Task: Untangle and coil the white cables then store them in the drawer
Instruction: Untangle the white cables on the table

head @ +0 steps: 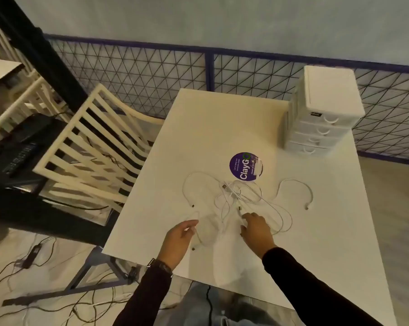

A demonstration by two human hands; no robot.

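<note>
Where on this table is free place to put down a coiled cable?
Free: the far strip of the table, between its far edge, the drawers and the sticker; also the right side, below the drawers and right of the cables. Crowded: the middle, where the cables spread below the sticker.

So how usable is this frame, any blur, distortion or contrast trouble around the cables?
Head view: wide-angle stretch splays the table edges; the picture is soft overall, with the floor at right smeared; the white cables barely stand out from the white top; left hand and right hand slightly blurred.
</note>
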